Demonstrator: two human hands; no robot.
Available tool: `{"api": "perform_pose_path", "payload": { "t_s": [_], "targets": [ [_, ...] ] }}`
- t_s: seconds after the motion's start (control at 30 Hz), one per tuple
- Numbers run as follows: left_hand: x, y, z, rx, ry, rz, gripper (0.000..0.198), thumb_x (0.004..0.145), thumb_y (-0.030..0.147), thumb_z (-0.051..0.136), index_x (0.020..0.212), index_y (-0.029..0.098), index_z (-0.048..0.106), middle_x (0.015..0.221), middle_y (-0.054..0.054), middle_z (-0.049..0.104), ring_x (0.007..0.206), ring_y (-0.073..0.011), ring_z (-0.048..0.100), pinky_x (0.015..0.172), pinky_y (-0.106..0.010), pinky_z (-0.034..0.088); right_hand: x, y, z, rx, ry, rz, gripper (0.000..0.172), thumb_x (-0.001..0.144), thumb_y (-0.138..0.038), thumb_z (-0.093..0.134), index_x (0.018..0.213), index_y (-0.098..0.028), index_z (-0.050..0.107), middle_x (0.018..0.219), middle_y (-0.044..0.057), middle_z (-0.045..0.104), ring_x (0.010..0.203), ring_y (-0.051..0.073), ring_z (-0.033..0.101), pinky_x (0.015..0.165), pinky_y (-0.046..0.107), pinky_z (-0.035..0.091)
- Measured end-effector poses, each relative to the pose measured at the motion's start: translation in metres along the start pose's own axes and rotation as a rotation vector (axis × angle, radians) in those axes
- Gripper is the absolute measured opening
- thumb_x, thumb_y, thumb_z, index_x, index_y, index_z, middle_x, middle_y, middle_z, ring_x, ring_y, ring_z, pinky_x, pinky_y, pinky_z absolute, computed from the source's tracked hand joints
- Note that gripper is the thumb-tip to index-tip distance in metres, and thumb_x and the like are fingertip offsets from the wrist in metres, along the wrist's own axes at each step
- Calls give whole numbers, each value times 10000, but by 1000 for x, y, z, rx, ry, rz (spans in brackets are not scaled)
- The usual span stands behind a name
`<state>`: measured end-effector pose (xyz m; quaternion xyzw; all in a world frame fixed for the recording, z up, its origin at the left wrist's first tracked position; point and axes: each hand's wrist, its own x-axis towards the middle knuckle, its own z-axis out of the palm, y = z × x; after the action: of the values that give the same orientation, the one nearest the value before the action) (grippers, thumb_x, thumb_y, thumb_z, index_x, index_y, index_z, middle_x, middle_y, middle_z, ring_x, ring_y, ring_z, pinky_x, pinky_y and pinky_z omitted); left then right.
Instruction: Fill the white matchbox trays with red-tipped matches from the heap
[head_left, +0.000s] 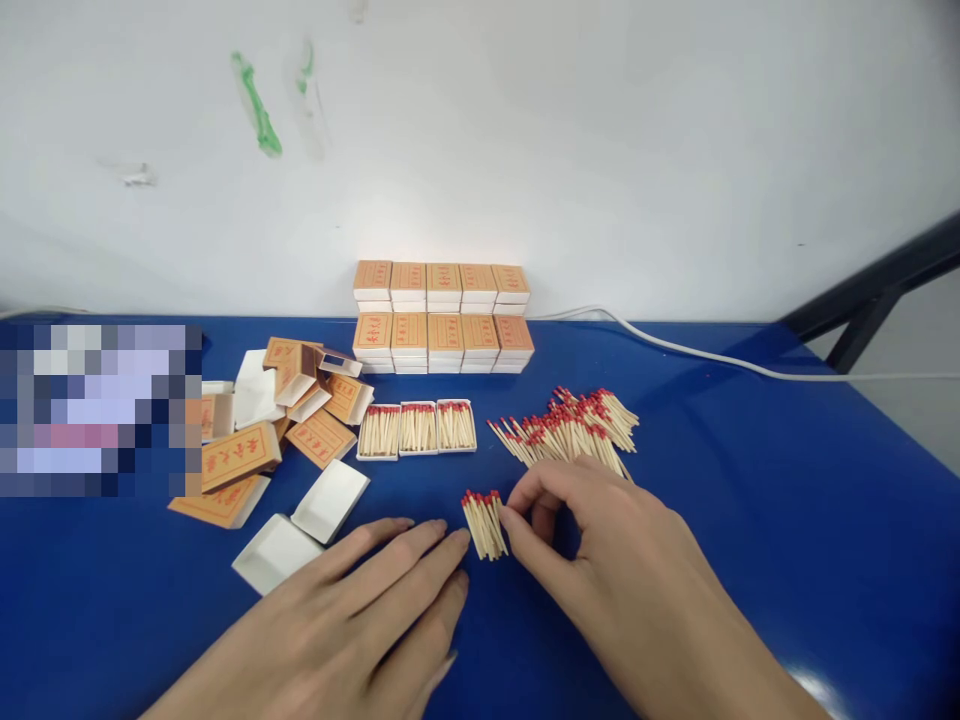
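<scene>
Between my two hands lies a small bundle of red-tipped matches (485, 527) on the blue table. My left hand (375, 610) rests flat with its fingers stretched out, the fingertips close to the bundle's left side. At its right edge, my right hand (592, 560) has thumb and forefinger brought together in a pinch; whether a match is between them is hidden. A larger loose pile of matches (574, 428) lies just beyond my right hand. Three white matchbox trays (418, 452) filled with matches stand in a row. Two white trays (330, 502) without matches lie beyond my left hand.
Stacked orange-and-white matchboxes (444, 345) stand near the wall (675, 180). Several orange matchbox sleeves (240, 455) lie jumbled at the left beside a blurred-out patch. A white cable (697, 355) runs along the back right, near a black metal bar (892, 290).
</scene>
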<state>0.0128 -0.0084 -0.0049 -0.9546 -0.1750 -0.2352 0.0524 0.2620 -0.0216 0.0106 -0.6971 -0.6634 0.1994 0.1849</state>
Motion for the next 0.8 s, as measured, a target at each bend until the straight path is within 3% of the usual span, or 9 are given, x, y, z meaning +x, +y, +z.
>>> {"api": "perform_pose_path", "payload": {
  "t_s": [0.23, 0.53, 0.73, 0.8],
  "targets": [
    [-2, 0, 3, 15, -2, 1, 430, 1217, 166, 422, 1137, 150, 845, 1280, -37, 879, 1221, -207, 795, 1435, -352, 221, 1, 4, 1, -72, 10, -16, 243, 992, -277, 749, 754, -306, 711, 757, -34, 742, 695, 220, 714, 595, 348, 456],
    [-4, -2, 3, 2, -22, 20, 461, 1221, 175, 377, 1185, 169, 837, 1333, -33, 860, 1282, -214, 761, 1440, -384, 224, 0, 2, -6, 36, 33, -86, 236, 1017, -269, 702, 786, -304, 733, 745, -62, 750, 647, 162, 716, 565, 311, 473],
    [-11, 1, 4, -17, -48, 19, 365, 1208, 196, 463, 1228, 176, 828, 1389, -35, 840, 1350, -235, 731, 1429, -420, 269, 7, 9, -4, -124, 363, -205, 111, 1014, -254, 693, 958, -279, 786, 814, -35, 785, 746, 207, 778, 602, 340, 506],
    [-12, 3, 5, -10, -44, 6, 329, 1208, 229, 501, 1277, 175, 818, 1409, -33, 833, 1367, -232, 719, 1431, -415, 267, 9, 12, 1, -169, 405, -235, 124, 1036, -251, 680, 980, -264, 790, 861, -13, 793, 803, 228, 790, 600, 350, 503]
  ]
}}
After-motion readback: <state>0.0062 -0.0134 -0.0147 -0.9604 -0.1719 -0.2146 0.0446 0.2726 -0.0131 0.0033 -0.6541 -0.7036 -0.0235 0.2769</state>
